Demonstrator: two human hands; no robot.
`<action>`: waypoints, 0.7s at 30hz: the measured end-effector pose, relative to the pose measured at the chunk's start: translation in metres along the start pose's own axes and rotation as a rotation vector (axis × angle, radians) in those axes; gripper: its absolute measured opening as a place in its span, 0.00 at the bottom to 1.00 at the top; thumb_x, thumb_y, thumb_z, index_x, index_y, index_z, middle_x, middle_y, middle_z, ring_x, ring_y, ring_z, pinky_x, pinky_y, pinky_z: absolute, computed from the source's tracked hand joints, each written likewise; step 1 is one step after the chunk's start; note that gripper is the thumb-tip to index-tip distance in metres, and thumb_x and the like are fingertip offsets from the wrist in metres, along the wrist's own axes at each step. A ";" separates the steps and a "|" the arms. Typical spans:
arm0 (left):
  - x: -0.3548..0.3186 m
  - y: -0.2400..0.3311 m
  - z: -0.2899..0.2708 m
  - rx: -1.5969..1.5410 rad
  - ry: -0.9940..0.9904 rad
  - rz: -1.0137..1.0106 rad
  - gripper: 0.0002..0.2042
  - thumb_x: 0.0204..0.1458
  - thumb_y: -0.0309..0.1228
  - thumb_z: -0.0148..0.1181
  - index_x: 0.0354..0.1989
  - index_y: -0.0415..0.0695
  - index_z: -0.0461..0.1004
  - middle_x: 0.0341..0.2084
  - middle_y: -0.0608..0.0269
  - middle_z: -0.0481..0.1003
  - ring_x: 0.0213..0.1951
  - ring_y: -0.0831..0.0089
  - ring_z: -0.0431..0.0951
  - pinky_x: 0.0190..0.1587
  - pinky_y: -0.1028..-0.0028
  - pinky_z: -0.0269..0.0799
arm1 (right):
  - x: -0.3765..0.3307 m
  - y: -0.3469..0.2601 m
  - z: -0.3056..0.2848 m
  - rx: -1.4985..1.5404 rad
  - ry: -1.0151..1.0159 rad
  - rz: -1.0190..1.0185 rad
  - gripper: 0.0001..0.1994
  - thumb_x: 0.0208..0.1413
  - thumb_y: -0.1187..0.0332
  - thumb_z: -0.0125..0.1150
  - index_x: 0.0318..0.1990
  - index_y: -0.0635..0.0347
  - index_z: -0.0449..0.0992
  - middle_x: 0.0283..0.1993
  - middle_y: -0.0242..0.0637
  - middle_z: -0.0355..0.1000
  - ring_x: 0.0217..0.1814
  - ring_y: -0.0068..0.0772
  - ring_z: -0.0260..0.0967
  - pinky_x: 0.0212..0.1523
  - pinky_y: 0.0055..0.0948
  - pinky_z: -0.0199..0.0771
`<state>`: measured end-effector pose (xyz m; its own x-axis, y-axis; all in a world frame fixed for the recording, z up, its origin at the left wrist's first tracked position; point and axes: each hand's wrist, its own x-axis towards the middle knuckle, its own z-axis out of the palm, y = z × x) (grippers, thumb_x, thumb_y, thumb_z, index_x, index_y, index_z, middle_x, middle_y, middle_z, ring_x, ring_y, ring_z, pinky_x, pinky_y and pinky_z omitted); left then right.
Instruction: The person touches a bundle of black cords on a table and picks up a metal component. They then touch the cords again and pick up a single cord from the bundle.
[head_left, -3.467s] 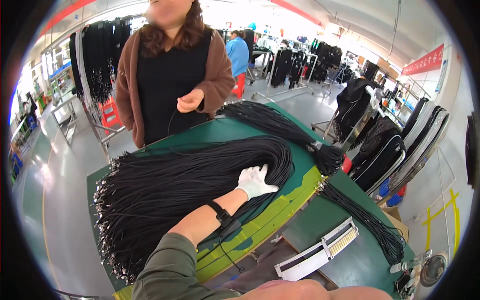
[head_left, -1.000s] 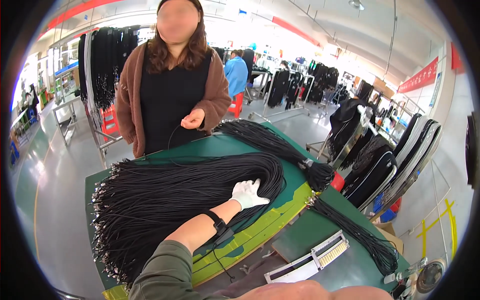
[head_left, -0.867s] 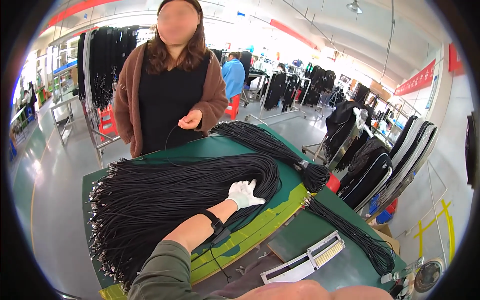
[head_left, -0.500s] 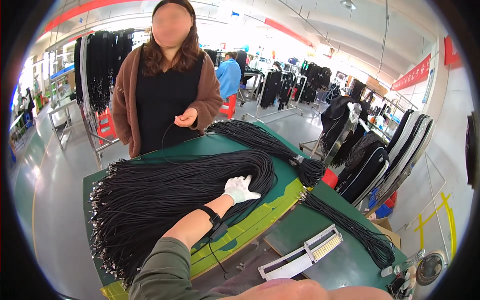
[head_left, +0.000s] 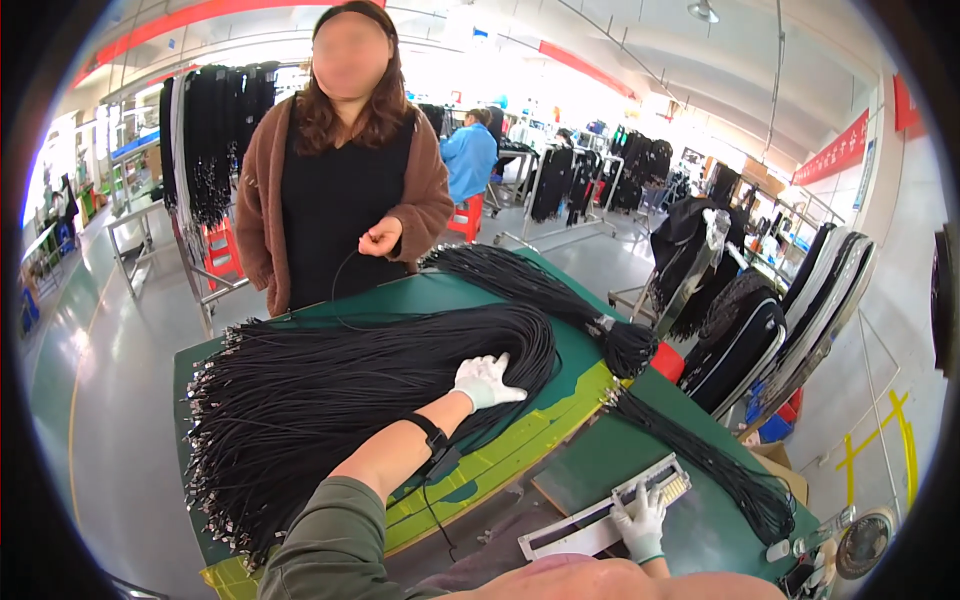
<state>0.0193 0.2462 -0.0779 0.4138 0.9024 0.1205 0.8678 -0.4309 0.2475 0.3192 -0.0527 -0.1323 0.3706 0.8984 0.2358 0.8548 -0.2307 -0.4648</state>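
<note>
A broad pile of black cables (head_left: 350, 400) with small metal ends covers the left of the green table. My left hand (head_left: 487, 382), in a white glove, rests on the pile near its rounded bend. Its fingers are spread and the thumb points right. A white frame-like fixture (head_left: 560, 535) lies near me on the right, with a row of pale yellow pieces (head_left: 678, 487) at one end. Over that end sits my gloved right hand (head_left: 640, 515), fingers apart, touching the frame. Part of the fixture is hidden beneath it.
A tied cable bundle (head_left: 520, 285) lies at the back, and a thinner bundle (head_left: 710, 450) at the right. Yellow tape (head_left: 490, 480) runs along the table edge. Across the table stands a person (head_left: 345, 190) holding one cable. Racks (head_left: 760, 320) of black goods stand at right.
My right hand has come into view and now rests on the white fixture. The left hand stays on the cable pile. The whole view has shifted slightly.
</note>
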 end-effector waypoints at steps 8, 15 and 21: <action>-0.015 0.001 0.000 0.003 0.021 0.016 0.46 0.40 0.66 0.52 0.64 0.44 0.58 0.49 0.51 0.71 0.52 0.60 0.71 0.55 0.65 0.64 | -0.007 -0.004 0.011 -0.252 -0.135 0.003 0.45 0.43 0.39 0.58 0.66 0.56 0.55 0.67 0.57 0.50 0.72 0.65 0.37 0.62 0.72 0.30; -0.005 -0.003 -0.002 -0.015 0.019 0.011 0.45 0.40 0.64 0.52 0.63 0.44 0.58 0.49 0.53 0.71 0.52 0.62 0.71 0.54 0.65 0.64 | 0.001 -0.007 0.015 -0.255 -0.091 -0.017 0.44 0.43 0.39 0.57 0.64 0.56 0.57 0.67 0.54 0.52 0.71 0.63 0.39 0.63 0.72 0.29; 0.001 0.000 -0.006 -0.009 0.020 0.011 0.45 0.41 0.64 0.53 0.63 0.44 0.58 0.50 0.53 0.70 0.53 0.63 0.70 0.55 0.66 0.63 | -0.001 -0.006 0.014 -0.260 -0.088 -0.030 0.43 0.43 0.39 0.57 0.64 0.54 0.58 0.67 0.54 0.53 0.71 0.62 0.40 0.62 0.73 0.29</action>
<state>0.0181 0.2468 -0.0721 0.4179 0.8973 0.1425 0.8605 -0.4412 0.2547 0.3089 -0.0466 -0.1414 0.3205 0.9326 0.1657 0.9336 -0.2815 -0.2215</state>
